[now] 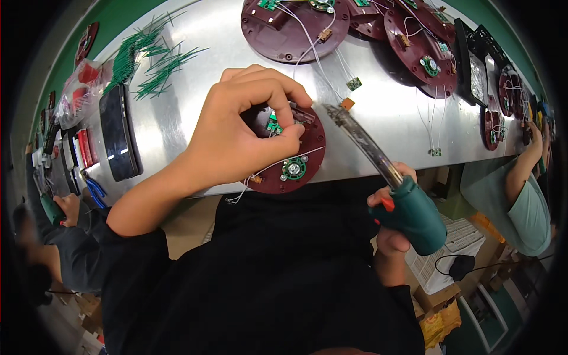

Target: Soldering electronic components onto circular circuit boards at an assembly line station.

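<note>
My left hand (242, 121) reaches over a round maroon plastic disc (296, 177) near the table's front edge. Thumb and forefinger are pinched together above the disc; what lies between them is too small to make out. A green circuit board (273, 124) shows inside the curl of my fingers. Closer to me on the same disc is a round green-rimmed part (294, 169) with a thin white wire beside it. My right hand (393, 207) is wrapped around the dark green pistol grip of a soldering gun (420, 216). Its long metal barrel slants up leftward, the tip apart from the disc.
More maroon discs (284, 41) with wires lie at the back and right. Small boards (354, 83) on wires rest on the metal table (207, 26). Green sticks (160, 71), a black phone (118, 133) and blue-handled pliers (93, 188) are at left. Other people sit on both sides.
</note>
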A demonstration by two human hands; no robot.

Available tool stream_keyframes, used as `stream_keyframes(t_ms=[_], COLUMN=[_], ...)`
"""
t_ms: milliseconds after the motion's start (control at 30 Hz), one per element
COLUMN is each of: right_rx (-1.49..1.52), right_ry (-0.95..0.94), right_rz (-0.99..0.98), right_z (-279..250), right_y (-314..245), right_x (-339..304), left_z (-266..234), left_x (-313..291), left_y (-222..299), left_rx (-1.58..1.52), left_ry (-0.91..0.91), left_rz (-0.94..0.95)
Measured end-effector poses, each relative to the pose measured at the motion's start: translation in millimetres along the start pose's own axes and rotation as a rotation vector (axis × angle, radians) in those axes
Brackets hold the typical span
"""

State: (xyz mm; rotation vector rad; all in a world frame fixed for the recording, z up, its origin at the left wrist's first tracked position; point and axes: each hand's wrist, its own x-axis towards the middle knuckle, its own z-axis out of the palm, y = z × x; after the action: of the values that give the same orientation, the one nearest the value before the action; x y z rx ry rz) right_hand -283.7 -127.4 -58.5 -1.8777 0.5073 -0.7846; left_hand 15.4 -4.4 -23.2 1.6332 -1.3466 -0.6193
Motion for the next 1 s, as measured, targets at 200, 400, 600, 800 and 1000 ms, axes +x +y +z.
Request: stream_keyframes(t_ms=[200, 400, 600, 800, 1000], right_rx=[0.053, 0.002, -0.063, 0.0, -0.054], right_ry=[0.059, 0.03, 0.04, 0.027, 0.008], right_rz=[0.05, 0.084, 0.012, 0.009, -0.007], right_z=[2, 4, 3, 3, 1], right_y=[-5, -11, -6, -3, 0], right_x=[-4, 0, 1, 2, -2], left_z=[6, 5, 5, 4, 4], left_x=[1, 3, 3, 4, 3], left_y=[-2, 1, 2, 2, 1], left_rx=[-0.06, -0.107, -0.111, -0.108, -0.107], left_ry=[0.059, -0.019, -0.015, -0.014, -0.005], left_rz=[-0.004, -0.059, -0.051, -0.051, -0.046])
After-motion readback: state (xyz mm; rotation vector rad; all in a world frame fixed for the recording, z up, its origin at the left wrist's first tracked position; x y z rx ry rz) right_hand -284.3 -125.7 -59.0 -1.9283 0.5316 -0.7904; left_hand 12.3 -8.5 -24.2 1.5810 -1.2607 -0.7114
